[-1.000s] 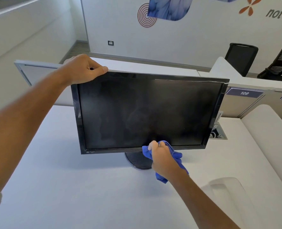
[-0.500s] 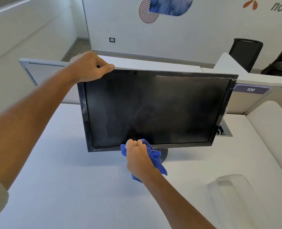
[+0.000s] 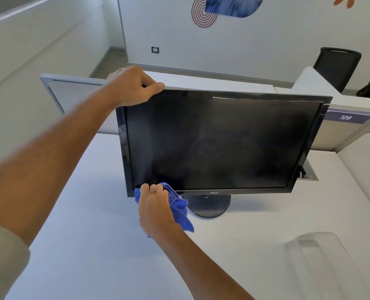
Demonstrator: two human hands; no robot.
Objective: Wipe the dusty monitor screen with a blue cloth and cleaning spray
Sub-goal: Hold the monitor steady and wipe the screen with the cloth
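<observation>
Monitor cleaning looked well under way but not finished at this moment. Nearest you, your right hand (image 3: 156, 210) was closed around the bunched blue cloth (image 3: 180, 210), pressing it against the bottom left corner of the monitor screen (image 3: 221, 144), right where the glass met the lower bezel. Loose folds of the cloth hung down past your wrist toward the white table (image 3: 93, 245). Just to the right of that hand, behind the trailing cloth, sat the round stand (image 3: 210, 205), resting on the table.

Above your right hand, the dark area of the glass beside the left bezel looked cleaner, while a pale haze and smears showed over the middle and right part of the screen. By my judgement, the lower edge had been worked and the centre and right side were left to wipe; whether that haze was dust or drying spray I could not tell. No spray bottle was in view.

Farther up, your left hand (image 3: 134, 86) gripped the top left corner of the monitor, thumb on the front edge and fingers curled over the back, steadying it. Your two hands were well apart, one at each left corner. Beyond your left hand ran the grey partition (image 3: 71, 92).
</observation>
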